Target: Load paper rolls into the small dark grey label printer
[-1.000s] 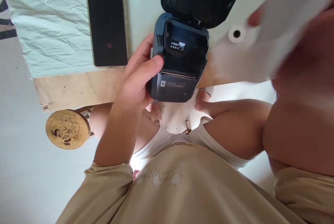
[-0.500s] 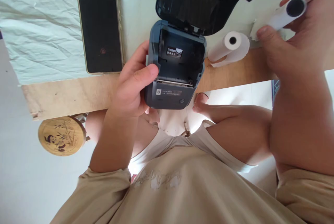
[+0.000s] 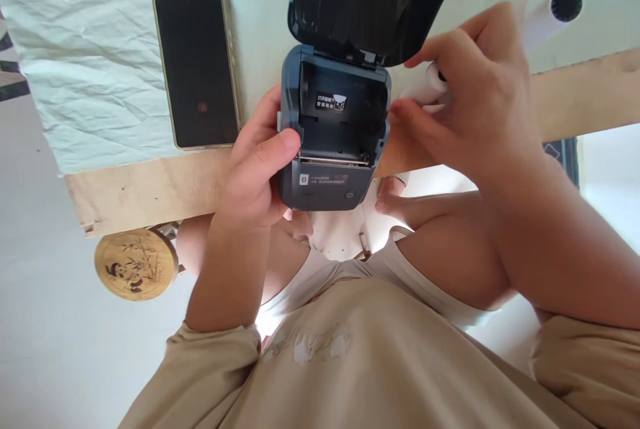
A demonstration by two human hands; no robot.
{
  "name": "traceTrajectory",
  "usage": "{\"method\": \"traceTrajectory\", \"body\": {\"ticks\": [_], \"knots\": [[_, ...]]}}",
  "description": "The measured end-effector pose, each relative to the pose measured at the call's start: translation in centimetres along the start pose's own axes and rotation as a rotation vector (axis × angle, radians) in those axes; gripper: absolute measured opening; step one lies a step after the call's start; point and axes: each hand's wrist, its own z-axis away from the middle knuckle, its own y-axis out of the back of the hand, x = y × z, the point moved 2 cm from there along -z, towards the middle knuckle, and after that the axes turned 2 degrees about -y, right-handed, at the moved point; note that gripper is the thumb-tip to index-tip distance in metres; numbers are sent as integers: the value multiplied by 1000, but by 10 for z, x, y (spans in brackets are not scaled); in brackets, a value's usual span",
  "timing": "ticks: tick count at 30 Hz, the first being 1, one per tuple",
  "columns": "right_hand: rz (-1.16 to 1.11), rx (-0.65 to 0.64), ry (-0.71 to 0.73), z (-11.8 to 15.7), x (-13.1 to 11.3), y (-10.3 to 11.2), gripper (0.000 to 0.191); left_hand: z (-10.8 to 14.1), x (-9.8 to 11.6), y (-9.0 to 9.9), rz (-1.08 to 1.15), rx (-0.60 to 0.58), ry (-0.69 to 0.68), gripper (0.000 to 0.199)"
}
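Observation:
My left hand (image 3: 257, 159) is closed around the left side of a dark blue portable label printer (image 3: 330, 192), its thumb on the rim. The printer's black lid (image 3: 365, 2) is swung up, and its paper bay shows a small sticker and no roll inside. My right hand (image 3: 470, 82) is around a small white paper roll (image 3: 417, 89) at the table's edge, thumb and fingers apart on either side. It partly hides this roll. Behind that hand, a second white roll (image 3: 543, 22) with a dark core stands on the table.
A phone (image 3: 197, 69) in a clear case lies on the pale cloth (image 3: 100, 82) to the left. The table's wooden edge (image 3: 150, 186) runs in front of me. Below it stand a round wooden stool (image 3: 135, 264) and my legs.
My right hand has let go of the dark-cored roll and moved left to the small paper roll. My left hand keeps its hold on the printer; the view has shifted slightly.

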Motion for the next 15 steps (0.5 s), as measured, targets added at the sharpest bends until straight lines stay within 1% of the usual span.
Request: {"method": "traceTrajectory", "body": {"ticks": [2,3,5,7,8,9,10,11,12,14,15], "knots": [[0,-16,-57,-1,8,-6,37,1,1,-1,6,-27,-9,43],[-5,-22,-73,0,11,-7,38,1,2,-2,13,-31,-6,41],[-50,-5,-77,3,13,-5,50,2,2,-4,21,-20,-6,39],[-182,33,-69,6,11,-1,66,2,2,-5,31,0,-13,38],[-292,56,-70,6,9,1,70,2,2,-6,32,-1,-12,37],[-428,76,-85,6,7,4,69,1,1,-5,33,-1,-12,38],[-580,75,-137,4,4,6,64,1,1,-5,34,-9,-8,38],[-732,50,-228,2,3,7,57,1,1,-5,31,-18,-4,40],[-872,10,-355,-1,1,8,51,1,1,-4,25,-25,-2,41],[-1053,-88,-635,-4,-5,11,46,1,1,-3,12,-25,8,41],[-1087,-116,-711,-5,-8,13,46,1,1,-2,6,-25,14,43]]}}
